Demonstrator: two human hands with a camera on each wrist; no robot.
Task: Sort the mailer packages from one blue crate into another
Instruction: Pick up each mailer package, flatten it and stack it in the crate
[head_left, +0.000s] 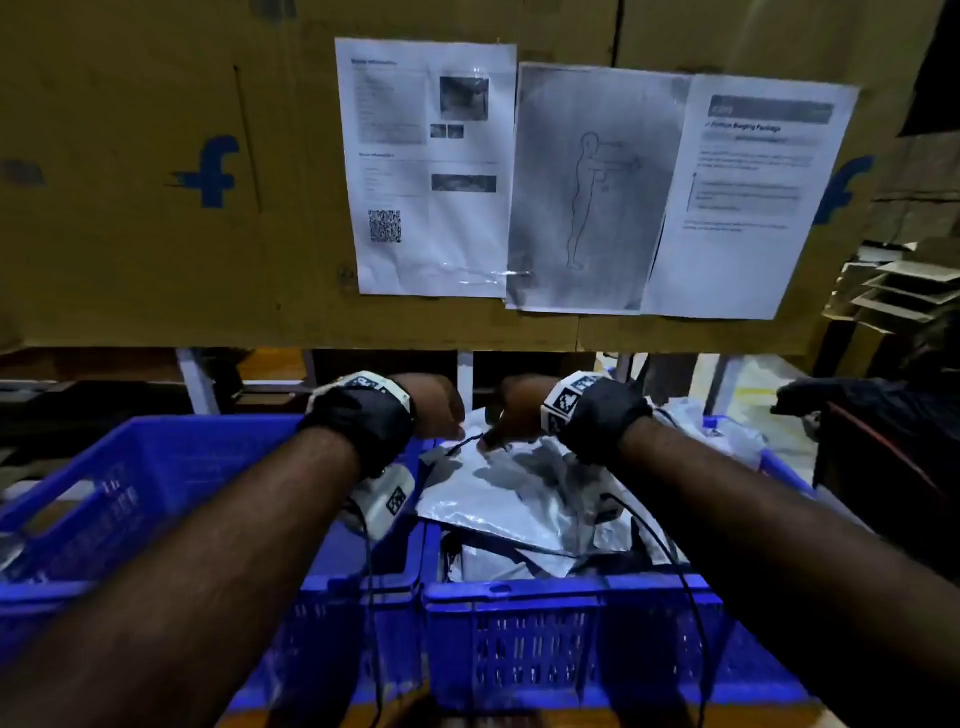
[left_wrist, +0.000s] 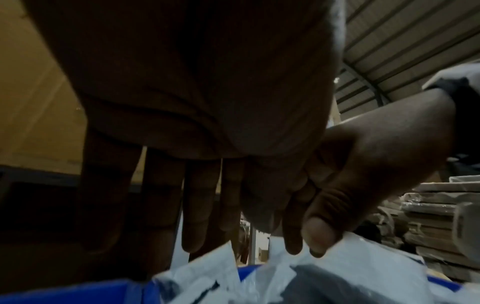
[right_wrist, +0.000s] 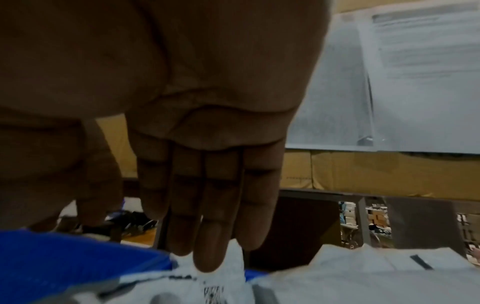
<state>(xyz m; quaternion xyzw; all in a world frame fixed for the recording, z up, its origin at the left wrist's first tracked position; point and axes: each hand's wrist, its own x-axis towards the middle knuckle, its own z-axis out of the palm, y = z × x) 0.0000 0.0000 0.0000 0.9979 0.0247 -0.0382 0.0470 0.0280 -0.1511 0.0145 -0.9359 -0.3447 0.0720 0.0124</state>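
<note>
The right blue crate (head_left: 561, 613) holds a heap of silvery mailer packages (head_left: 498, 493). At its far left corner both hands, the left hand (head_left: 436, 402) and the right hand (head_left: 519, 410), have straight fingers touching the top mailer's edge. The left blue crate (head_left: 156, 467) adjoins it. A blue "f" logo (head_left: 215, 171) marks the cardboard wall.

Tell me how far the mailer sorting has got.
Done: nothing visible; what shows of the left crate holds no mailers. In hand: both hands, left hand and right hand, reach with straight fingers to the far edge of the top mailer. Left: the pile in the right crate.
</note>
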